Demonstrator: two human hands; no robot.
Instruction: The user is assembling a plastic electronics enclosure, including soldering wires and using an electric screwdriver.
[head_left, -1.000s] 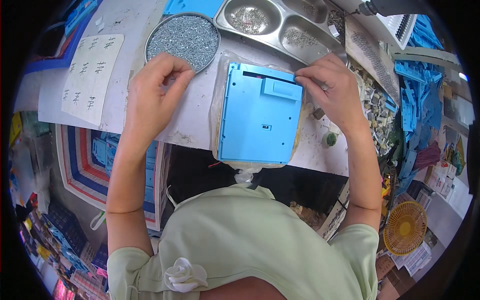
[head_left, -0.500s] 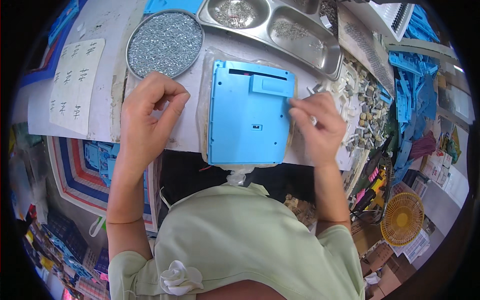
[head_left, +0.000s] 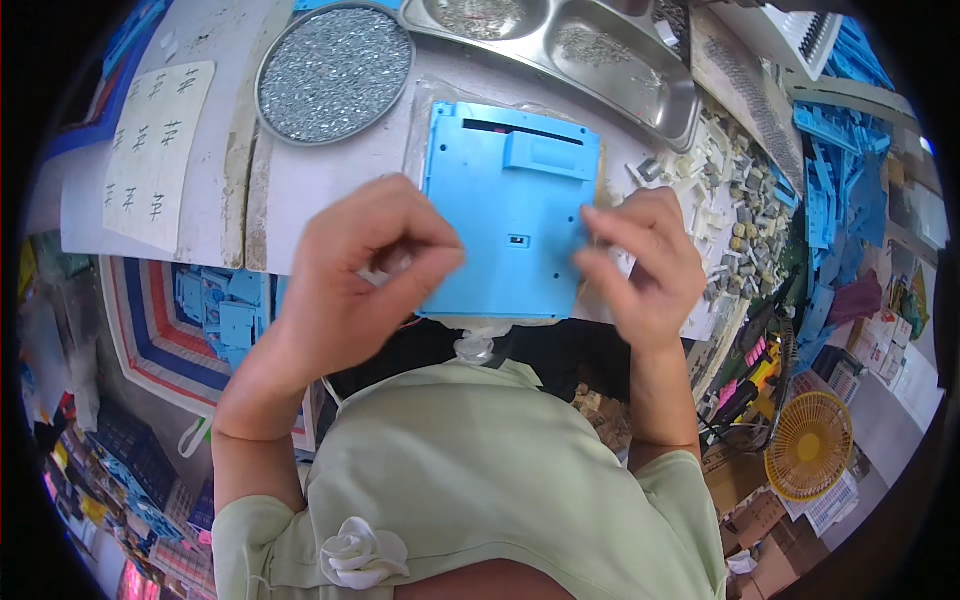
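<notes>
A flat light-blue plastic panel (head_left: 480, 205) lies before me on a clear plastic-wrapped pad, with a dark slot and a raised block near its far edge and a small rectangular hole in the middle. My left hand (head_left: 365, 275) hangs over the panel's left side, thumb and forefinger brought together. Whatever is between those fingertips is too small to make out. At the right edge of the panel is my right hand (head_left: 650, 260), slightly blurred, its thumb and forefinger apart with nothing visible between them.
A round tray of small metal pins (head_left: 335, 75) stands far left. Beyond the panel is a steel compartment tray (head_left: 560, 65) with small metal parts. Small white and grey pieces (head_left: 735, 215) are heaped to the right. A striped bag (head_left: 150, 330) of blue parts hangs at lower left.
My left hand has moved right and nearer, from beside the pin tray to over the panel's left side. The right hand's thumb and forefinger have spread apart near the panel's right edge.
</notes>
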